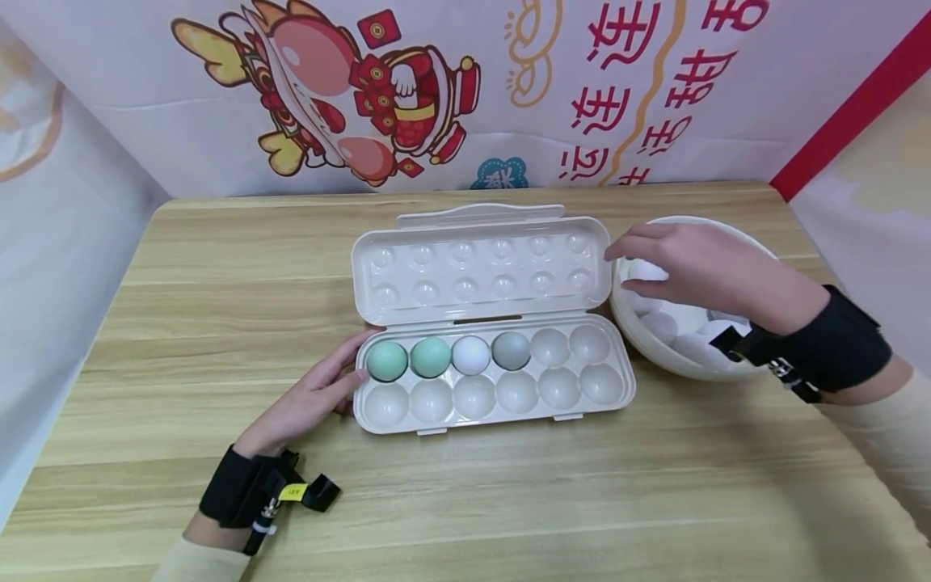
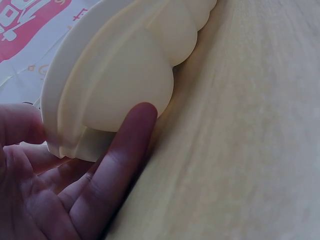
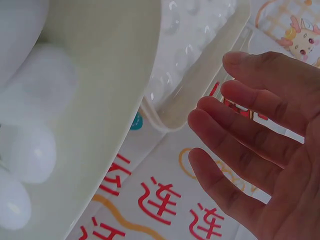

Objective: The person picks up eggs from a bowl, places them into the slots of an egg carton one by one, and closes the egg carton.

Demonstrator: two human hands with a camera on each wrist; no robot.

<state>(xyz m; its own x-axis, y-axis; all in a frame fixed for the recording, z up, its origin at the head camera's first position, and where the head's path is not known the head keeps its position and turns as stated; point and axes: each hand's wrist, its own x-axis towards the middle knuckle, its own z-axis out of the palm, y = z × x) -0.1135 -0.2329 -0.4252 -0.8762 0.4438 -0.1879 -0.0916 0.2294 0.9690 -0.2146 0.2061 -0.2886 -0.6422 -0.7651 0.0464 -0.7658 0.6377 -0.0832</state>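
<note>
A white plastic egg carton [image 1: 618, 394] lies with its lid [image 1: 480, 279] tipped back. Its back row holds two green eggs [image 1: 387, 360], a white egg [image 1: 471, 356] and a grey egg [image 1: 511, 351], from the left. My left hand [image 1: 320, 396] grips the carton's left end; in the left wrist view its thumb is at the rim and its fingers lie along the rounded underside. Over a bowl [image 1: 650, 343] of several eggs [image 1: 701, 347] hovers my right hand [image 1: 691, 263], its fingers relaxed and apart, holding nothing. It covers part of the bowl.
The wooden table [image 1: 218, 323] runs along a printed cloth backdrop [image 1: 327, 97] at the back. The bowl stands close by the carton's right side, near the table's right edge.
</note>
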